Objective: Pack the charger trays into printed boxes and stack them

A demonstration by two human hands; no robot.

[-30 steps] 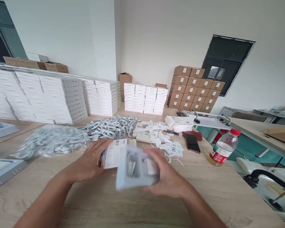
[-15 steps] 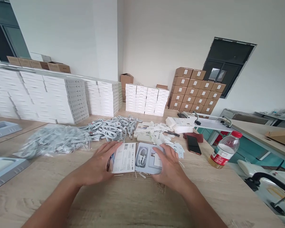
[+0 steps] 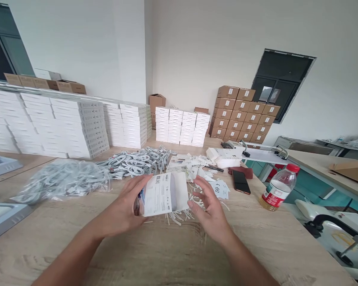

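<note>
White card, printed with small text, makes up the box (image 3: 158, 194) that the left hand (image 3: 121, 210) grips around its left end, a hold that seems meant to steady it above the wooden table (image 3: 155, 254) with its mouth turned rightward. At that mouth, a pale flap (image 3: 181, 190) stands out beside a greyish insert (image 3: 173, 192), and the right hand (image 3: 210, 210) is open with fingers parted — whether its thumb touches the flap, I cannot tell. Loose cables (image 3: 137, 161) lie beyond, probably kept there for easy reach — near, yet outside the hands' space.
</note>
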